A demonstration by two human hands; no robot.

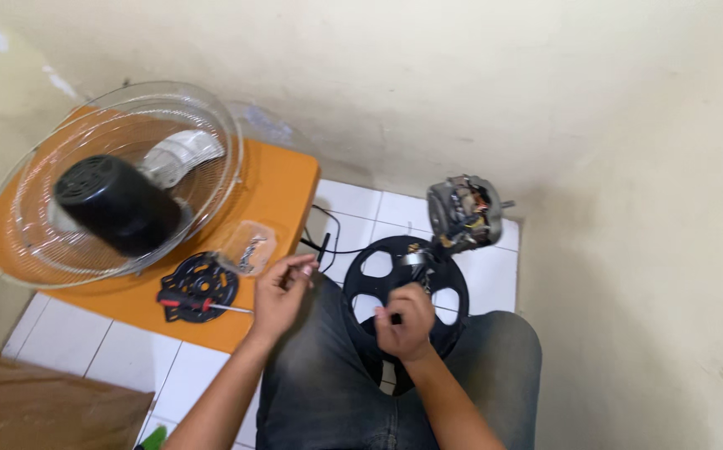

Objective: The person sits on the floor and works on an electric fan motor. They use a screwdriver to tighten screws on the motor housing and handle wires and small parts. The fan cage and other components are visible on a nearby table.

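Jeans-clad knees (336,392) nearest. Right hand (406,321) pinched on small dark part over black round fan housing (378,267) on lap; left hand (282,292) loosely curled, empty, beside orange tabletop (282,187).

Two hands are seen: a left hand (281,293) and a right hand (405,321). One wire fan guard (211,142), one black motor cover (116,204), one screwdriver (199,305), one bare motor (466,212) and one orange table (274,187) are counted.

Single head-worn camera, looking steeply down over the seated person's lap at close range toward the tiled floor (478,275) and wall corner.
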